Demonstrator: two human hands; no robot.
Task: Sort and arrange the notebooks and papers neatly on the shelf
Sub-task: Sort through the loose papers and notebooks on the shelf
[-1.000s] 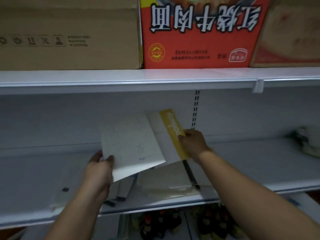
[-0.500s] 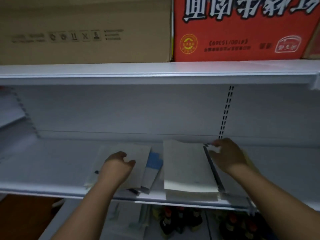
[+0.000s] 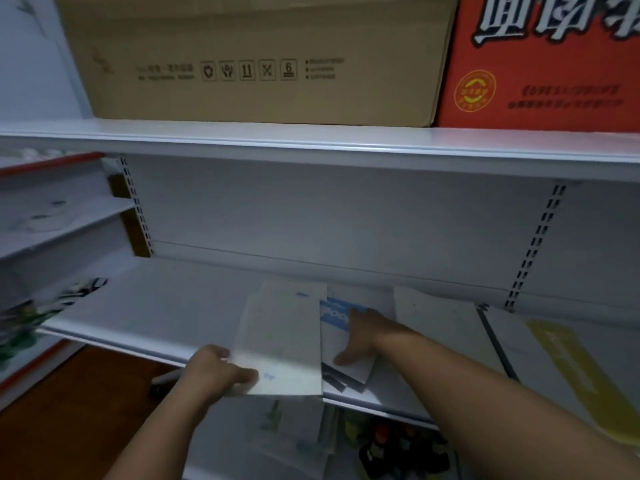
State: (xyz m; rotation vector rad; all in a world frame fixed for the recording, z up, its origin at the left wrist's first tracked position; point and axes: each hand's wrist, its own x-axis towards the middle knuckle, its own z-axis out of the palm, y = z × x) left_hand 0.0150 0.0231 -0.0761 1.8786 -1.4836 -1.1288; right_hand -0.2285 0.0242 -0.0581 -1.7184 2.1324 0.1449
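A pale notebook (image 3: pixel 282 337) lies on the white shelf (image 3: pixel 166 306), its near end jutting over the front edge. My left hand (image 3: pixel 216 370) grips its near left corner. Beside it lies a blue-banded notebook (image 3: pixel 334 315) on top of darker ones (image 3: pixel 334 377); my right hand (image 3: pixel 363 336) rests flat on it, fingers spread. Further right sit a stack of pale papers (image 3: pixel 440 327) with a dark spine and a yellow-striped notebook (image 3: pixel 568 362).
A brown cardboard box (image 3: pixel 263 57) and a red printed box (image 3: pixel 540 60) stand on the upper shelf. Bottles (image 3: pixel 398 448) and papers sit on the shelf below. Another shelving unit (image 3: pixel 62 216) stands at the left, above a wooden floor (image 3: pixel 69 410).
The view has swung left. My right hand has left the paper stack and moved onto the blue-banded notebook. My left hand has pulled the pale notebook's near end over the shelf edge.
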